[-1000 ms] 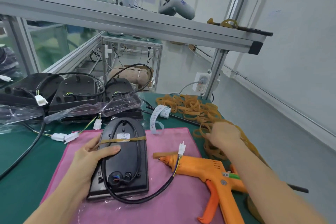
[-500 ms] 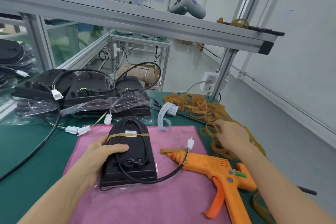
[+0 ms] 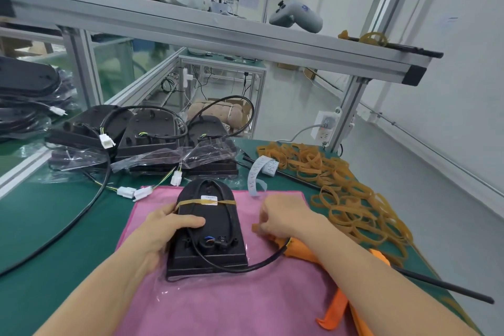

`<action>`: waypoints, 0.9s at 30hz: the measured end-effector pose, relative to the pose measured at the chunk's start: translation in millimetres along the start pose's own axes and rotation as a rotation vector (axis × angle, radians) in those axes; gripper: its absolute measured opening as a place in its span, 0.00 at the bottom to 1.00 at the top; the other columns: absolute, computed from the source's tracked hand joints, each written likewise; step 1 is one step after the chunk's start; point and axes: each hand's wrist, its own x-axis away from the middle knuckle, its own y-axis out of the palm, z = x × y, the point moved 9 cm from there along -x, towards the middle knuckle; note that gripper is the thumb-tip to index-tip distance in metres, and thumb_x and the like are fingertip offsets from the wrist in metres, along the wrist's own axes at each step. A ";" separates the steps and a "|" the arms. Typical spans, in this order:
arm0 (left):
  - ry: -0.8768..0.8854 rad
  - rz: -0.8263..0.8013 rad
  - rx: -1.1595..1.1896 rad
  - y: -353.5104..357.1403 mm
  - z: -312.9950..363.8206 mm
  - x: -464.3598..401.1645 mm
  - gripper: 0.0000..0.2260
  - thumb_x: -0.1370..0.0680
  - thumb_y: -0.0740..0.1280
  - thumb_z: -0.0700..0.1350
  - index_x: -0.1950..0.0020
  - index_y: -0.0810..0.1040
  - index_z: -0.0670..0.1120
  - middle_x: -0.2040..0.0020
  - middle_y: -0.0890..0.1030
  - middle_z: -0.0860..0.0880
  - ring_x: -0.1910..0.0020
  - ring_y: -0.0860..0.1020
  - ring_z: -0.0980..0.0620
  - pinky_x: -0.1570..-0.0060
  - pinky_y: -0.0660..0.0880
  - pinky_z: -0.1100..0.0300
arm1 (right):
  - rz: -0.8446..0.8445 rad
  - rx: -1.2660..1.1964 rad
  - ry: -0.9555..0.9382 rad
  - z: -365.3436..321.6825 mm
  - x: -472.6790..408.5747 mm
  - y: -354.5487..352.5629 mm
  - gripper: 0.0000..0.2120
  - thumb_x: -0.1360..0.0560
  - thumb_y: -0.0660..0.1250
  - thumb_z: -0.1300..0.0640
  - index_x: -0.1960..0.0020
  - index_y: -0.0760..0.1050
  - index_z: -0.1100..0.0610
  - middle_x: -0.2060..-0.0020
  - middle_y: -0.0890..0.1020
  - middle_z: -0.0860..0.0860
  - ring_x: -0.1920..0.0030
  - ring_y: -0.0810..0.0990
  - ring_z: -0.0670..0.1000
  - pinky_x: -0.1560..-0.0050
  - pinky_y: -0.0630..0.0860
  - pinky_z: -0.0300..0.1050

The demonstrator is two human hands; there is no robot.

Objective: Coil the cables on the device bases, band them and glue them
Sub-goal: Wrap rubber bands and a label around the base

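Observation:
A black device base (image 3: 215, 229) lies on a pink cloth (image 3: 245, 303), with one tan rubber band (image 3: 188, 202) stretched across its upper part. Its black cable (image 3: 259, 263) loops off the lower edge toward the right. My left hand (image 3: 166, 229) grips the base's left side, thumb pressing the cable onto it. My right hand (image 3: 283, 215) hovers just right of the base with fingers closed; a tan rubber band piece shows at its fingertips. The orange glue gun (image 3: 332, 311) lies under my right forearm.
A heap of loose rubber bands (image 3: 341, 188) covers the table's right side. More black bases (image 3: 152, 131) with cables sit in plastic bags at the back. A white label strip (image 3: 259, 172) and a black rod (image 3: 436, 284) lie nearby. An aluminium post (image 3: 346, 112) stands behind.
My right hand has left the rubber band heap and come left over the cloth, beside the base. My left hand has stayed on the base.

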 end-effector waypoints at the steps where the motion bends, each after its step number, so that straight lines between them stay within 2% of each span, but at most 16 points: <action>1: 0.005 -0.021 0.004 2.7 1.2 0.3 0.17 0.29 0.71 0.33 0.42 0.80 0.43 0.52 0.85 0.39 0.53 0.83 0.38 0.56 0.80 0.51 | -0.014 -0.004 -0.007 -0.7 1.2 1.5 0.14 0.24 0.67 0.47 0.58 0.81 0.57 0.60 0.81 0.55 0.56 0.79 0.56 0.59 0.71 0.44; 4: 0.015 -0.051 0.030 8.7 1.6 1.6 0.16 0.27 0.69 0.34 0.41 0.79 0.45 0.51 0.85 0.40 0.56 0.84 0.41 0.62 0.81 0.54 | 0.092 -0.156 -0.049 -6.8 3.3 -5.0 0.12 0.23 0.63 0.54 0.61 0.76 0.58 0.63 0.78 0.56 0.60 0.75 0.56 0.59 0.71 0.47; 5: 0.018 -0.029 0.048 7.7 -0.2 2.0 0.16 0.27 0.69 0.33 0.41 0.78 0.44 0.51 0.85 0.40 0.58 0.83 0.41 0.64 0.81 0.53 | 0.170 -0.323 -0.034 -5.0 4.5 -11.8 0.12 0.23 0.62 0.55 0.63 0.73 0.59 0.64 0.77 0.56 0.61 0.74 0.55 0.59 0.71 0.48; 7: 0.022 0.051 0.110 1.6 -4.9 4.1 0.15 0.28 0.69 0.33 0.42 0.77 0.41 0.52 0.84 0.37 0.62 0.83 0.40 0.67 0.81 0.51 | 0.291 -0.864 0.028 5.3 10.6 -21.5 0.12 0.23 0.61 0.59 0.65 0.71 0.58 0.67 0.76 0.55 0.66 0.73 0.53 0.60 0.71 0.48; 8: 0.020 0.088 0.144 -1.9 -7.4 5.1 0.15 0.28 0.69 0.33 0.42 0.77 0.40 0.52 0.84 0.35 0.63 0.82 0.40 0.67 0.81 0.49 | 0.268 -1.173 0.067 8.0 12.3 -16.7 0.12 0.23 0.60 0.61 0.65 0.71 0.58 0.69 0.75 0.54 0.70 0.72 0.52 0.63 0.73 0.46; 10: 0.017 0.129 0.217 -7.3 -10.4 6.7 0.14 0.29 0.69 0.33 0.43 0.78 0.36 0.53 0.83 0.33 0.64 0.81 0.39 0.62 0.81 0.43 | 0.033 -1.697 0.112 -5.7 13.5 6.1 0.12 0.23 0.58 0.62 0.65 0.71 0.57 0.73 0.71 0.51 0.75 0.68 0.48 0.71 0.73 0.41; 12: 0.047 0.154 0.305 -12.9 -5.6 8.6 0.11 0.29 0.68 0.33 0.47 0.78 0.36 0.60 0.83 0.35 0.68 0.81 0.40 0.66 0.81 0.44 | -0.190 -2.028 0.083 -23.6 20.9 18.7 0.09 0.25 0.57 0.62 0.60 0.74 0.58 0.74 0.69 0.49 0.77 0.67 0.46 0.72 0.74 0.38; 14: 0.115 0.181 0.390 -21.1 5.9 10.8 0.07 0.28 0.67 0.33 0.51 0.78 0.40 0.67 0.83 0.41 0.73 0.81 0.44 0.73 0.80 0.50 | -0.271 -2.260 -0.048 -32.6 27.2 15.6 0.14 0.28 0.56 0.64 0.52 0.80 0.63 0.70 0.77 0.52 0.72 0.77 0.49 0.65 0.81 0.44; 16: 0.218 0.175 0.438 -28.4 22.4 14.0 0.07 0.27 0.66 0.34 0.53 0.78 0.43 0.66 0.84 0.45 0.72 0.82 0.48 0.73 0.80 0.54 | -0.254 -2.451 -0.222 -32.3 31.9 3.3 0.21 0.29 0.53 0.70 0.47 0.82 0.65 0.54 0.84 0.60 0.57 0.85 0.58 0.56 0.83 0.50; 17: 0.277 0.152 0.448 -29.9 31.6 16.7 0.08 0.28 0.66 0.34 0.54 0.79 0.45 0.64 0.84 0.46 0.70 0.82 0.49 0.72 0.80 0.55 | -0.213 -2.500 -0.274 -29.8 33.6 -2.7 0.23 0.30 0.53 0.73 0.46 0.82 0.63 0.47 0.83 0.60 0.52 0.85 0.60 0.57 0.84 0.50; 19: 0.380 0.104 0.432 -30.8 47.6 23.8 0.11 0.31 0.67 0.35 0.53 0.80 0.47 0.61 0.85 0.47 0.67 0.84 0.50 0.69 0.81 0.55 | -0.025 -2.413 -0.252 -15.8 32.4 -8.2 0.21 0.30 0.59 0.72 0.44 0.82 0.58 0.44 0.83 0.56 0.53 0.85 0.57 0.64 0.83 0.43; 21: 0.462 0.063 0.395 -29.7 60.9 31.4 0.15 0.36 0.67 0.37 0.51 0.81 0.47 0.58 0.86 0.48 0.64 0.84 0.50 0.68 0.81 0.55 | 0.224 -2.156 -0.138 7.0 32.3 -15.0 0.16 0.30 0.67 0.64 0.44 0.80 0.54 0.45 0.84 0.52 0.63 0.85 0.49 0.70 0.79 0.37; 23: 0.517 0.028 0.368 -26.4 70.5 36.4 0.17 0.37 0.67 0.38 0.50 0.81 0.47 0.57 0.86 0.48 0.63 0.84 0.50 0.67 0.81 0.56 | 0.325 -1.973 -0.063 24.9 30.3 -21.4 0.15 0.32 0.71 0.56 0.47 0.80 0.55 0.46 0.84 0.54 0.70 0.81 0.45 0.72 0.77 0.34; 24: 0.535 0.009 0.357 -23.7 73.9 38.2 0.18 0.37 0.66 0.37 0.49 0.81 0.47 0.57 0.86 0.48 0.62 0.84 0.50 0.66 0.82 0.56 | 0.313 -1.940 -0.055 28.1 29.0 -23.9 0.18 0.35 0.73 0.51 0.48 0.80 0.57 0.46 0.84 0.56 0.68 0.82 0.46 0.70 0.79 0.35; 25: 0.548 -0.011 0.348 -20.1 76.5 39.7 0.18 0.37 0.67 0.37 0.49 0.82 0.47 0.56 0.86 0.48 0.61 0.84 0.50 0.65 0.82 0.56 | 0.273 -1.927 -0.072 26.3 27.6 -26.4 0.25 0.38 0.75 0.46 0.47 0.80 0.60 0.44 0.83 0.58 0.62 0.85 0.48 0.64 0.81 0.37; 27: 0.554 -0.038 0.329 -12.8 79.9 40.9 0.19 0.38 0.68 0.36 0.48 0.82 0.47 0.55 0.86 0.46 0.61 0.84 0.49 0.65 0.81 0.55 | 0.151 -1.881 -0.134 10.3 29.2 -31.9 0.45 0.49 0.80 0.38 0.42 0.78 0.65 0.41 0.81 0.59 0.45 0.83 0.53 0.46 0.80 0.42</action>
